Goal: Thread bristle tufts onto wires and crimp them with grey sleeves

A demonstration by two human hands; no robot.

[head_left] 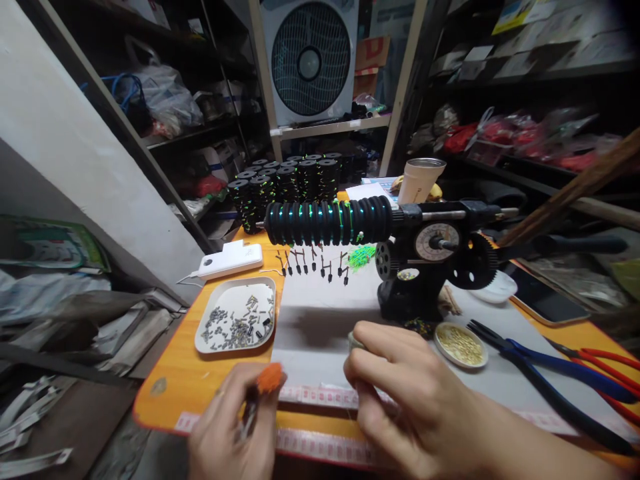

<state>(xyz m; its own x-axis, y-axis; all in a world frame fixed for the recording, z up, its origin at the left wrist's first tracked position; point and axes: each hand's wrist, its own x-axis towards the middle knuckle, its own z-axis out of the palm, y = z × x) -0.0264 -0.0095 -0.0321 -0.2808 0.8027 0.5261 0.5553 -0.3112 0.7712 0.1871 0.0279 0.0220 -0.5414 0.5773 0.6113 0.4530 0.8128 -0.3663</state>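
Note:
My left hand (237, 427) is closed around a bundle with a bright orange tip (270, 378) poking out between thumb and forefinger; its lower part looks dark and thin. My right hand (400, 380) is curled, with a small greyish-green piece (356, 342) showing at the bent forefinger; its kind is unclear. Both hands hover over the table's front edge. Beyond them stands a black hand-crank winding machine (407, 293), carrying a ridged black spool (327, 221) wound with green line. Several small dark T-shaped pieces (306, 261) hang below the spool.
A white tray (204, 343) of small metal parts sits left, near a white power bank (230, 260). Right are a dish of gold bits (461, 345), blue-handled pliers (540, 373), red-handled pliers (607, 363) and a phone (545, 293). Black spools (285, 183) stand behind; a cup (421, 180) too.

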